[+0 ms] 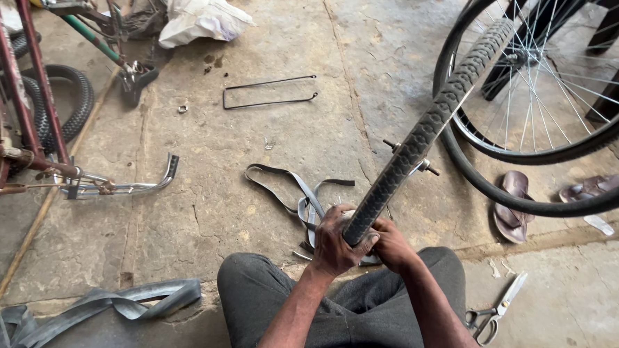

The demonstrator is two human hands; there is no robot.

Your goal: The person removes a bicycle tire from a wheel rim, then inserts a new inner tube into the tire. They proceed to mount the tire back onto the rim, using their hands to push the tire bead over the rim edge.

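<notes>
A person sits at the near edge of a cracked stone floor, knees in grey trousers drawn up, and grips a spoked bicycle wheel with a black knobbly rubber tyre just above the lap. The left hand is closed tight round the tyre's nearest stretch, thumb and fingers wrapped over the tread; the right hand clamps the same stretch from the other side, touching the left. The wheel stands edge-on, rising away from the hands toward the far right corner of the floor, apparently braced against the body so both hands can press on the tyre at one spot.

Beside the right knee lies a pair of steel scissors, blades pointing away. At the near left edge a limp grey rubber inner tube sprawls flat. Just beyond the hands a loose grey rubber strip curls on the stone, partly hidden by the tyre.

Further right, two brown sandals rest beneath a second spoked wheel standing upright. At the left edge a dark red bicycle frame leans, with a chrome bent bar jutting from it. Further off lie a thin black wire bracket and, at the far edge, a crumpled white cloth bag.
</notes>
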